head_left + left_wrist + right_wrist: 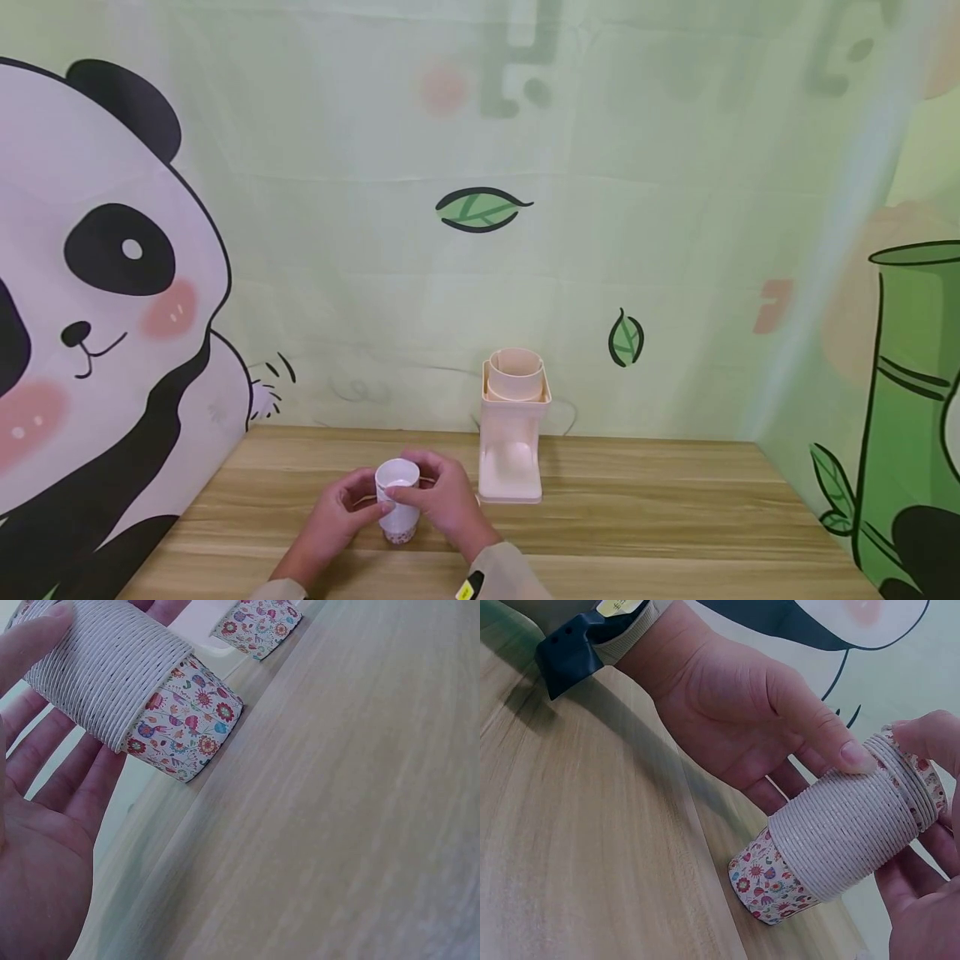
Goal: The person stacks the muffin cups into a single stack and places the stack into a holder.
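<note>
A tall stack of nested paper cups (pixel 401 523) stands upright between the two hands, its many rims forming white ridges. Below them, the bottom cup (pixel 769 881) shows a colourful floral print. My left hand (pixel 337 510) holds the stack from the left, thumb on the near side and fingers spread behind. From the right, my right hand (pixel 450 498) grips it near the top, its thumb (pixel 855 757) across the rims. In the right wrist view, the uppermost cups sit slightly apart from the tight ridges beneath.
A pale pink dispenser-like stand (pixel 510 442) with a round tube (pixel 516 383) on top stands behind the right hand, near the wall. Another floral paper cup (pixel 259 628) is beyond the stack in the left wrist view. A printed panda backdrop (pixel 337 233) closes off the wooden table (pixel 645 517).
</note>
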A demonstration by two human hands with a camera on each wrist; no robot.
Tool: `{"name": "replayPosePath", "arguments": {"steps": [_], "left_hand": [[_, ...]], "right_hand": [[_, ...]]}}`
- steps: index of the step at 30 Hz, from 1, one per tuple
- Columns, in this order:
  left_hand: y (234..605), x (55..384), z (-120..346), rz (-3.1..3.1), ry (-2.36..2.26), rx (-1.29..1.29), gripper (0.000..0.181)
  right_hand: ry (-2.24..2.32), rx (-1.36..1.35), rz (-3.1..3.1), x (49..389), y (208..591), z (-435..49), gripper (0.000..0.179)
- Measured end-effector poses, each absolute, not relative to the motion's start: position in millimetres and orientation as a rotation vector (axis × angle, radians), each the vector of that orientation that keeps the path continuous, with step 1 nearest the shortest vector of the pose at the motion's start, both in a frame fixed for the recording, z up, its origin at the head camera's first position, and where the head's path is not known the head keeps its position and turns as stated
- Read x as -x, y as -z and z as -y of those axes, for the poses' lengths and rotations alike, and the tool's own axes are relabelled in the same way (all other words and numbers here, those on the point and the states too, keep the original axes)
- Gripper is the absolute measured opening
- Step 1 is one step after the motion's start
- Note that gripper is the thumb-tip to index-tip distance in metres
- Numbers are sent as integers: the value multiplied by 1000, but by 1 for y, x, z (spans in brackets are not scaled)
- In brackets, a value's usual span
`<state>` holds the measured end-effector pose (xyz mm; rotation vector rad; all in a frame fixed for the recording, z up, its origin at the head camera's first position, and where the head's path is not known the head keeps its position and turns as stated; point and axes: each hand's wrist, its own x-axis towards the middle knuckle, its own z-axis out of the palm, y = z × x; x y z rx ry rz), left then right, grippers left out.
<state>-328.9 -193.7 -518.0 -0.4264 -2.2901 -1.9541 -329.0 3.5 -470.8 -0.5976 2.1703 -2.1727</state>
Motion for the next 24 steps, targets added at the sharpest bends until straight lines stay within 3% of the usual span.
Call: {"name": "replayPosePath", "arguments": {"steps": [24], "left_hand": [[516,325,191,2260,1959,465,49]], "right_hand": [[2054,566,-2272,325,470,-7,50]]}}
